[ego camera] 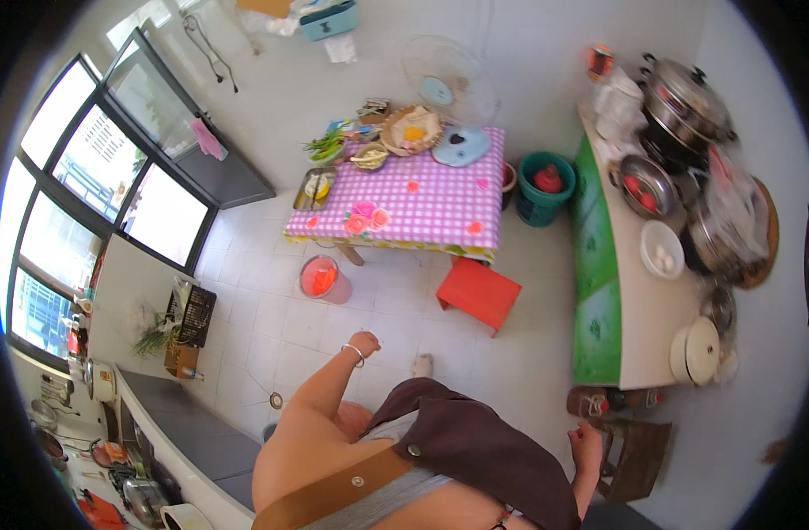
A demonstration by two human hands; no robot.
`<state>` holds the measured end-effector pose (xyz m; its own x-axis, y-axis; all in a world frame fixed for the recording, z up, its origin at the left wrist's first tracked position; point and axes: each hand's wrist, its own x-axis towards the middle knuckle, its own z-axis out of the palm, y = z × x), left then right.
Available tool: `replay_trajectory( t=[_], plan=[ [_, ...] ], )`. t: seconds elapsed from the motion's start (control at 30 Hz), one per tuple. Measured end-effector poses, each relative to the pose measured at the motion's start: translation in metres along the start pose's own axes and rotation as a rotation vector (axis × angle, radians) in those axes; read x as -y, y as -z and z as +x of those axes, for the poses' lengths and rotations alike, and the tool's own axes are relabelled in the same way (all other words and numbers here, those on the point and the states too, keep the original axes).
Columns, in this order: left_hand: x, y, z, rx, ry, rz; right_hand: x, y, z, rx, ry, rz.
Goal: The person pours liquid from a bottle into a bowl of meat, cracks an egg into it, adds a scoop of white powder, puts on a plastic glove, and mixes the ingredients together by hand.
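My left hand (365,344), with a silver bangle (355,356) at its wrist, hangs over the tiled floor with its fingers curled and nothing visible in it. Out at the right side of my body is my right hand (584,438), near a dark wooden stool (633,460); its fingers look bent and it shows no object. Ahead of me stands a table with a pink checked tablecloth (418,199). On it are a wicker basket (433,144) with yellow food, a bowl of pale food (370,159), green vegetables (325,147) and a metal tray (305,201).
Between me and the table stand a red stool (481,295) and a pink bucket (338,289). A green-sided counter (596,278) on the right bears pots and a white bowl (653,232) of eggs. A teal bucket (533,215) sits beside the table. Kitchen worktop (192,490) runs along the left.
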<state>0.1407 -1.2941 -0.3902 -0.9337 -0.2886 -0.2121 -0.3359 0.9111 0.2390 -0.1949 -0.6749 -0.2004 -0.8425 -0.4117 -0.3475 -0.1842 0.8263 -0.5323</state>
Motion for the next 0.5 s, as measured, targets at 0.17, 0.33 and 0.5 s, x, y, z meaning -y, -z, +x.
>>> replay_trajectory(
  t=[0.17,0.33,0.5],
  plan=[
    [0.027,0.047,0.034,0.193,0.463,-0.321,0.134,-0.038,0.094,-0.074,0.211,0.030],
    [0.071,0.099,0.078,0.085,0.571,-0.438,0.238,-0.036,0.162,-0.047,0.245,-0.025],
    [0.117,0.123,0.123,-0.080,0.598,-0.455,0.283,-0.041,0.261,-0.032,0.369,-0.135]
  ],
)
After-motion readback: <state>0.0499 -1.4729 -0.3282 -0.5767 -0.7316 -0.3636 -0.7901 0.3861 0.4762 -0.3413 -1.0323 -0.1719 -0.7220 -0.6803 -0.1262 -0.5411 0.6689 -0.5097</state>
